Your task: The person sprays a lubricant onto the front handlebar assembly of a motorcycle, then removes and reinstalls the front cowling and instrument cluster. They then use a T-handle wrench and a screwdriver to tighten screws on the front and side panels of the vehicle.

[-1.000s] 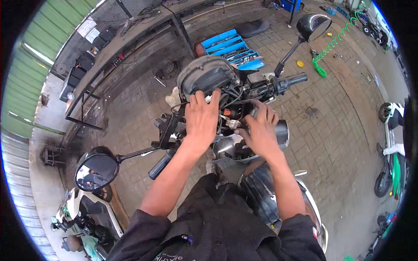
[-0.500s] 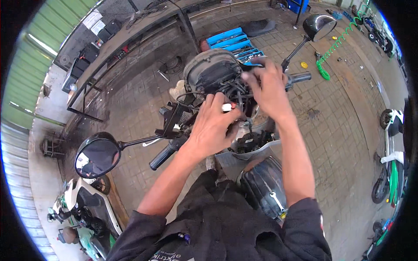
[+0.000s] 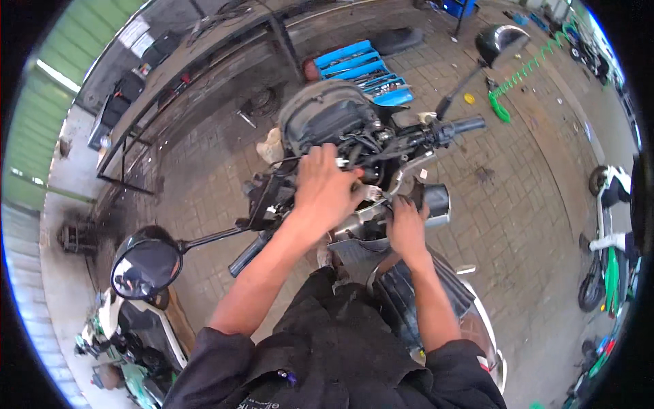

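The stripped front end of a motorcycle is before me, its dark headlight housing (image 3: 323, 116) open toward me with bundled wires (image 3: 364, 146) behind it. My left hand (image 3: 323, 187) is closed over the wiring at the left of the steering head, its fingertips on a small white-and-red piece (image 3: 341, 163). Beside its thumb shows a pale plug-like part (image 3: 372, 193). My right hand (image 3: 407, 221) is lower down, by the front of the tank area, fingers bent downward; what they grip is hidden. Next to it a dark cylindrical part (image 3: 436, 203) with a shiny edge sticks out.
Handlebar grips (image 3: 248, 253) and mirrors (image 3: 148, 261) reach out on both sides. Beyond the headlight lies a blue toolbox (image 3: 361, 68) full of tools. A metal workbench (image 3: 225, 41) stands far left, a green coiled hose (image 3: 501, 109) far right. Other motorcycles (image 3: 610, 238) are parked on both sides.
My right hand has dropped from above the right handlebar to the front of the tank area. My left hand has shifted slightly left with the white-and-red piece. The handlebar has turned somewhat.
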### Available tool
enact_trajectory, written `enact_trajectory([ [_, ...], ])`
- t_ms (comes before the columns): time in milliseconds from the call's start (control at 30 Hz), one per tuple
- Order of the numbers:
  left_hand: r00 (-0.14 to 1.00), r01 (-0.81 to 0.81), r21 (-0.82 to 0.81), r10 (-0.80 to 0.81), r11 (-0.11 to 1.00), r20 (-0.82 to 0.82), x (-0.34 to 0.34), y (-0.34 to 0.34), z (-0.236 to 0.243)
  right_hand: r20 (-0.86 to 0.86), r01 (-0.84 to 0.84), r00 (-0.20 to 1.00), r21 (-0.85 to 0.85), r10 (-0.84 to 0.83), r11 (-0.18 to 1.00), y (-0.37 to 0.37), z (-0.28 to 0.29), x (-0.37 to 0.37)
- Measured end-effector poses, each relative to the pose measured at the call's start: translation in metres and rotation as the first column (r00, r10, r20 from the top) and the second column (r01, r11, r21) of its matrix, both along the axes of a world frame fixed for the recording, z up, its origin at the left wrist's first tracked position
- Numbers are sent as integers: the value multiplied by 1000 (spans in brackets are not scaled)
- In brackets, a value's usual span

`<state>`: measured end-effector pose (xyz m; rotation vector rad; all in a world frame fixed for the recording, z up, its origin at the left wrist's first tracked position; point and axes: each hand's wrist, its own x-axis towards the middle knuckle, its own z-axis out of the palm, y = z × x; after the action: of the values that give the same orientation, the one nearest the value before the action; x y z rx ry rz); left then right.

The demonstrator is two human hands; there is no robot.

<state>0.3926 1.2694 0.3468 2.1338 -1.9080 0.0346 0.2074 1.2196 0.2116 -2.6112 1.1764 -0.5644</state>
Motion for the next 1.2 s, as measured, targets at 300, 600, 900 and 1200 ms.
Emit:
enact_trajectory([
  [300,991,-102,61,107,993,-85,-6,-8,10,69,-233,971,100,227,967,66,65,16],
  [600,997,-78,73,78,994,-5,-17,-11,1,26,-149,989,197,147,969,48,46,4],
  [900,996,89,-109,-88,990,15,-9,3,-1,-351,-422,835,83,423,903,-69,108,32],
  [1200,958,16,15,-11,1000,-288,15,-8,9,-418,-570,738,35,530,821,-94,91,53],
])
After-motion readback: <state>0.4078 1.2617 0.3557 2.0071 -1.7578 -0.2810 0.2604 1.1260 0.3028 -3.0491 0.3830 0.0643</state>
